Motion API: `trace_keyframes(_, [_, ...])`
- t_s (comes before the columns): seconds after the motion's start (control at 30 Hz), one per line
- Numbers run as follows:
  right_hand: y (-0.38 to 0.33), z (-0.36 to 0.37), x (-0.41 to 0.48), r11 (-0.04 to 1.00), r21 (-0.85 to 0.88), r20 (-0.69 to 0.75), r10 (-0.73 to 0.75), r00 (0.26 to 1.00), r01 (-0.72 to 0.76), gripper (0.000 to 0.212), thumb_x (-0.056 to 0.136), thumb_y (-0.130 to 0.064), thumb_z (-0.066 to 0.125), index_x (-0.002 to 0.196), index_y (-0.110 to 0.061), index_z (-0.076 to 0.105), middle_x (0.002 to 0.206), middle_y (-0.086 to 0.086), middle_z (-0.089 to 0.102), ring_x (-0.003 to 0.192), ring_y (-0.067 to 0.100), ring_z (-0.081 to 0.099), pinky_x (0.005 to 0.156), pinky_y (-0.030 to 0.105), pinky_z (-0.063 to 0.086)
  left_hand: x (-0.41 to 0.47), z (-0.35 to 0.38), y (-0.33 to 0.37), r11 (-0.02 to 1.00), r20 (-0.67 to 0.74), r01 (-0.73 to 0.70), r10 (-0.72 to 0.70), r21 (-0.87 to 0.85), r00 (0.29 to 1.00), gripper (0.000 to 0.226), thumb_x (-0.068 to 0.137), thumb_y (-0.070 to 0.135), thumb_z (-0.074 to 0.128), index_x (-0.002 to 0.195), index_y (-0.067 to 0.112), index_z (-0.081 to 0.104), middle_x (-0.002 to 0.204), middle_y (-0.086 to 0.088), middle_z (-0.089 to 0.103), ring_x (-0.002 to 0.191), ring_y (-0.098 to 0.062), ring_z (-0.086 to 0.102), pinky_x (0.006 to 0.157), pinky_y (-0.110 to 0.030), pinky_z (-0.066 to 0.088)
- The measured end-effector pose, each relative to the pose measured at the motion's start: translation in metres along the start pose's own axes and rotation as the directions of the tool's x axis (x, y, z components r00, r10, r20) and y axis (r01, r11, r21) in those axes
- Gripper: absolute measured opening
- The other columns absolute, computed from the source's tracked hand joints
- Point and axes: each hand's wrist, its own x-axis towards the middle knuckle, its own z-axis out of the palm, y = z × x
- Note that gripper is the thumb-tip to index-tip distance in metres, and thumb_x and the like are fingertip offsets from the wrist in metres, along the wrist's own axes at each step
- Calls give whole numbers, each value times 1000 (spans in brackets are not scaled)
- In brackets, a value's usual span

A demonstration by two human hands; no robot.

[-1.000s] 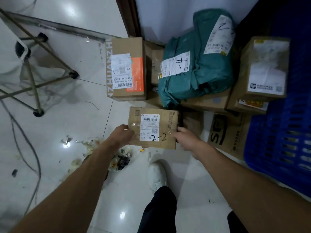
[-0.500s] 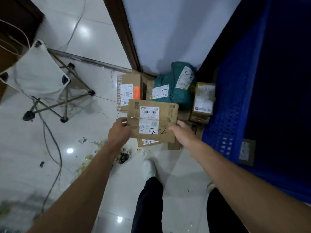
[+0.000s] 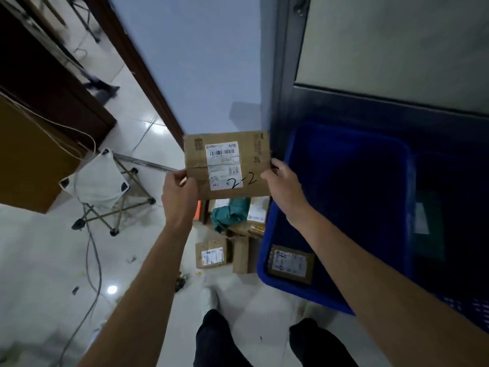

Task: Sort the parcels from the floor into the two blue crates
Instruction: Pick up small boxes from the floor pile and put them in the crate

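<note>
A flat cardboard parcel (image 3: 227, 164) with a white label and "2-2" handwritten on it is held up in the air in front of me. My left hand (image 3: 178, 190) grips its left edge and my right hand (image 3: 281, 185) grips its right edge. To the right stands a blue crate (image 3: 275, 223) holding one labelled brown parcel (image 3: 290, 264) at its near corner. A second crate (image 3: 455, 234) further right is dark, with a green parcel inside. Below the held parcel, a pile of parcels (image 3: 238, 223) lies on the floor, among them a green bag.
A white folding stool (image 3: 102, 186) stands on the tiled floor to the left, with cables (image 3: 92, 260) trailing beside it. A brown cabinet (image 3: 34, 144) is at far left. A wall and a door frame (image 3: 280, 75) rise behind the crates. My legs and shoe (image 3: 211, 300) are below.
Both hands have lifted the "2-2" parcel from the floor pile up to chest height. My view has risen and turned right, bringing the blue crates into sight.
</note>
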Motion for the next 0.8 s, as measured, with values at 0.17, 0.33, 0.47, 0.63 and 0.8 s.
trace_keyframes(0.17, [-20, -107, -30, 997, -34, -68, -77, 995, 75, 43, 99, -32, 55, 142, -25, 51, 116, -10, 62, 106, 8, 60, 91, 29, 48, -64, 54, 58, 993, 24, -119, 120, -20, 993, 24, 85, 23, 56, 109, 23, 60, 101, 8, 67, 98, -13, 65, 78, -30, 54])
trace_keyframes(0.33, [-4, -193, -46, 998, -56, -170, -21, 985, 12, 47, 96, -34, 52, 143, -26, 50, 123, -3, 64, 108, 16, 63, 99, 42, 52, -112, 122, 87, 980, 200, -179, 160, 84, 967, 31, 88, 32, 60, 115, 18, 58, 107, 4, 65, 96, -13, 63, 73, -30, 53])
trace_keyframes(0.47, [20, -237, -60, 994, -64, -326, 59, 943, -85, 40, 98, -39, 51, 136, -26, 52, 116, -6, 64, 95, 11, 63, 92, 40, 54, -135, 167, 85, 967, 314, -210, 157, 145, 936, 22, 91, 32, 59, 109, 18, 57, 99, 6, 62, 85, -9, 58, 60, -23, 43])
trace_keyframes(0.63, [72, -263, -73, 951, -151, -484, 165, 859, -268, 24, 99, -36, 48, 119, -23, 55, 110, -2, 62, 89, 15, 57, 87, 42, 53, -146, 214, 39, 954, 466, -201, 77, 223, 882, 22, 87, 34, 63, 104, 20, 59, 97, 6, 65, 87, -13, 63, 73, -34, 54])
trace_keyframes(0.8, [136, -258, -78, 873, -187, -443, 335, 832, -451, 33, 100, -40, 49, 126, -20, 54, 112, -1, 60, 96, 19, 58, 84, 40, 52, -144, 243, -37, 891, 613, -233, -63, 391, 788, 41, 91, 41, 61, 127, 24, 53, 112, 4, 67, 90, -16, 65, 79, -38, 57])
